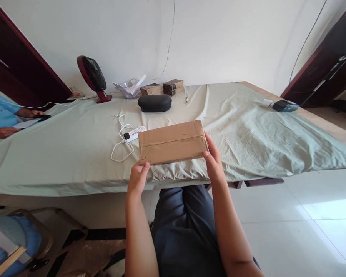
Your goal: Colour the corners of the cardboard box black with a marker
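A flat brown cardboard parcel (173, 142), taped across the top, sits near the front edge of a table covered in a pale green cloth (75, 154). My left hand (138, 177) grips its near left corner, thumb on top. My right hand (212, 159) holds its right end, fingers wrapped round the edge. Both hands are closed on the parcel.
A white cable (121, 142) and a labelled white device (134, 133) lie left of the parcel. Behind are a black case (155, 103), a small red fan (92, 77), two small boxes (161, 88) and a plastic tray. Another person's arms (5, 119) rest at far left. A chair (20, 234) stands lower left.
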`<action>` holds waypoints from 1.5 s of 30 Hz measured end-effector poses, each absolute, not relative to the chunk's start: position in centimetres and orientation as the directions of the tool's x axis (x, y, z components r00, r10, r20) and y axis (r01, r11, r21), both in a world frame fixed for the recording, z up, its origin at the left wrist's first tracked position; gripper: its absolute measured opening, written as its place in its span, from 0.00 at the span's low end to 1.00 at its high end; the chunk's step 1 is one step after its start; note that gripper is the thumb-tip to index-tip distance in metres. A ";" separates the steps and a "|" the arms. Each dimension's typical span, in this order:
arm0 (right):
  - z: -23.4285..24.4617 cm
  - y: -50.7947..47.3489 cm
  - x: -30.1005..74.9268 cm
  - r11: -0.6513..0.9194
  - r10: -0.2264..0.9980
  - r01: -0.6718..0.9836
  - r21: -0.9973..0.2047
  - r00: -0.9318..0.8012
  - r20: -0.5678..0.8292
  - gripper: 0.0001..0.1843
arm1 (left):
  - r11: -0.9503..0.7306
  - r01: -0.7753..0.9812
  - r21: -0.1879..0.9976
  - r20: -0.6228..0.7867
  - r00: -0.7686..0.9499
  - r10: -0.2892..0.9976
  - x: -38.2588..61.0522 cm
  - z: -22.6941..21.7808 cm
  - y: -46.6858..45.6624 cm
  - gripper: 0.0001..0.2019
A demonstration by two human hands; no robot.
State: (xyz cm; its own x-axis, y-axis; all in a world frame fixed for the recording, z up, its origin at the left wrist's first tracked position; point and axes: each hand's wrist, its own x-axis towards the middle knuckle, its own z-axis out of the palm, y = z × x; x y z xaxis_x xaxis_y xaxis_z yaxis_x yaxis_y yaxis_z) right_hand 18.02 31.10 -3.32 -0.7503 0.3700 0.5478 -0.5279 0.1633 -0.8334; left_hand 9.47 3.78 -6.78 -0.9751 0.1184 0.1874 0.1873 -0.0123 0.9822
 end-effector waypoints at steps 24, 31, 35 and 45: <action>-4.3 32.0 17.3 0.078 0.480 -0.431 -0.899 -0.774 0.412 0.50 | -0.215 0.358 0.909 0.402 -0.890 0.214 9.6 -6.4 3.7 0.41; -3.5 31.5 17.7 0.107 0.469 -0.450 -0.887 -0.764 0.443 0.32 | 0.140 0.467 0.873 0.444 -0.880 0.168 8.7 -8.2 4.0 0.33; -3.5 31.2 17.8 0.089 0.547 -0.437 -0.895 -0.730 0.411 0.27 | 0.231 0.521 0.822 0.499 -0.854 0.151 8.0 -9.2 4.0 0.30; -3.7 31.9 17.3 -0.047 0.593 -0.449 -0.892 -0.731 0.337 0.31 | -0.004 0.543 0.840 0.509 -0.785 0.352 9.7 -6.5 3.9 0.44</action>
State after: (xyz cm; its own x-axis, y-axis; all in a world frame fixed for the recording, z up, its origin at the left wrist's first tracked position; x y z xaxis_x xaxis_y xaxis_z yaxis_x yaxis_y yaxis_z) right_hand 17.27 31.88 -3.72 -0.7313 0.5932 0.3367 -0.4491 -0.0471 -0.8923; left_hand 9.65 3.86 -6.51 -0.7854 0.3516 0.5094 0.5428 -0.0041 0.8398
